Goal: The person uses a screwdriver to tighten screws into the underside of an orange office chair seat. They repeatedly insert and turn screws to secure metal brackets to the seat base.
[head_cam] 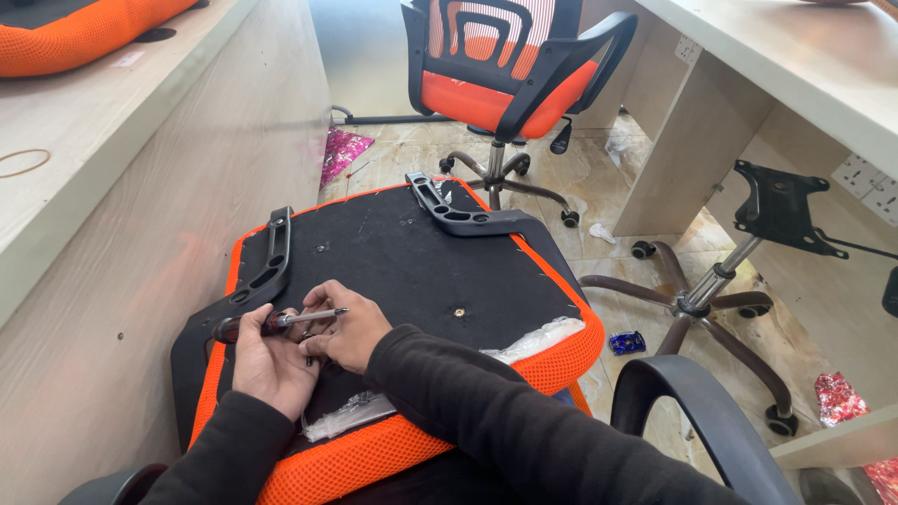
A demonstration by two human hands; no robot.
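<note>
An upturned orange office-chair seat (393, 252) with a black fabric underside lies in front of me. Black plastic armrests sit on it at the left (267, 266) and at the far right (458, 213). My left hand (271, 365) and my right hand (346, 327) meet at the seat's near left part, beside the left armrest's base. Together they grip a small metal tool with a dark handle (295, 320), lying roughly level. Which hand bears it more I cannot tell. Clear plastic wrap (538, 341) hangs at the seat's near edge.
An assembled orange and black chair (510, 65) stands behind the seat. A chair base with a black mounting plate (776, 210) stands at the right under a pale desk (795, 56). A wooden panel (140, 234) rises at the left. A black armrest (692, 411) curves nearby; wrappers litter the floor.
</note>
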